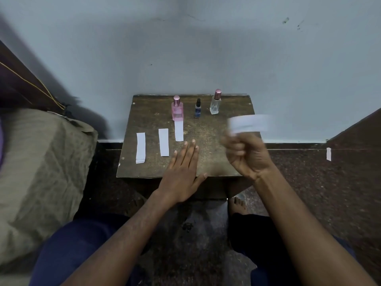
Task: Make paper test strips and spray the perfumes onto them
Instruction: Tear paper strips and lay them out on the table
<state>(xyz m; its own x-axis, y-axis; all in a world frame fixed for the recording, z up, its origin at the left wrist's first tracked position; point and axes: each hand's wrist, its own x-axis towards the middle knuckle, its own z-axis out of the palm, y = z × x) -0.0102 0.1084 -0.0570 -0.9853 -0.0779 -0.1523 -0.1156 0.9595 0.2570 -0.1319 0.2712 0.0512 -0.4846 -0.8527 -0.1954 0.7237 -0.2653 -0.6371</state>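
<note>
My right hand pinches a blurred paper strip above the counter, its grip closed on the paper; my left hand rests flat, empty, steadying. Three strips lie before the perfume bottles, ready for spraying.

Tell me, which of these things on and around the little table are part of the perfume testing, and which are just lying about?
Part of the job:
pink bottle
small dark bottle
clear bottle
three paper strips on the table
blurred paper held in the right hand

Lying about:
olive cloth at the left
white scrap off to the right
</note>
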